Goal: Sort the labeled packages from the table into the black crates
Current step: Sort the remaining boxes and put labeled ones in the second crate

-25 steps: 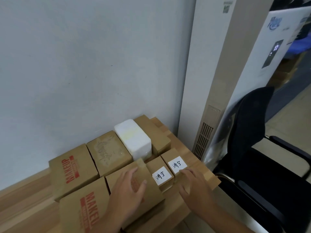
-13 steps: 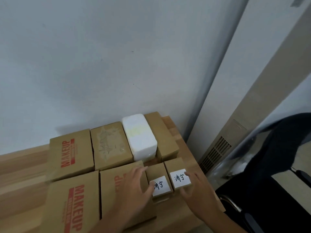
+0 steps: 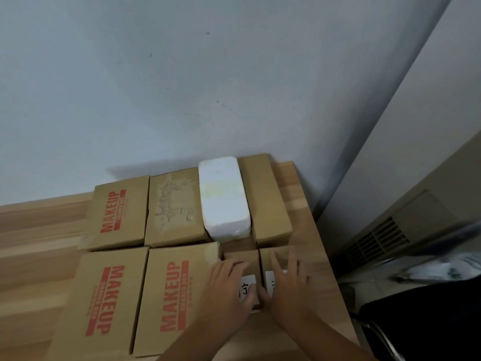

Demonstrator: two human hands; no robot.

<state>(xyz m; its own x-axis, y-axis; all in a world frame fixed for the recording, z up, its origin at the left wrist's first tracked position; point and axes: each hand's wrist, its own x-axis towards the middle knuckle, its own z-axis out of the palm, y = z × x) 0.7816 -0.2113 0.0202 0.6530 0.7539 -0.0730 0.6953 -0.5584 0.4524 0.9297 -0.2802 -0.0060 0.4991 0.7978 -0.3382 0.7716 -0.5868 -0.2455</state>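
Note:
Two small brown boxes with white handwritten labels stand side by side near the right end of the wooden table (image 3: 308, 225). My left hand (image 3: 226, 287) lies over the left labeled box (image 3: 240, 254), fingers bent across its top and thumb on its label. The straight fingers of my right hand (image 3: 289, 285) lie flat on the right labeled box (image 3: 266, 252), with the thumb at the gap between the two boxes. Both labels are partly covered. No black crate is in view.
Three brown MAKEUP boxes (image 3: 119, 214) (image 3: 109, 300) (image 3: 174, 295), a scuffed plain box (image 3: 174, 207), a white foam box (image 3: 223, 199) and a narrow plain box (image 3: 268, 199) crowd the table against the wall. A vented floor unit (image 3: 377, 238) and a black chair (image 3: 429, 321) stand to the right.
My view has turned left and down. Both hands moved inward from beside the two labeled boxes onto their tops, covering much of the labels.

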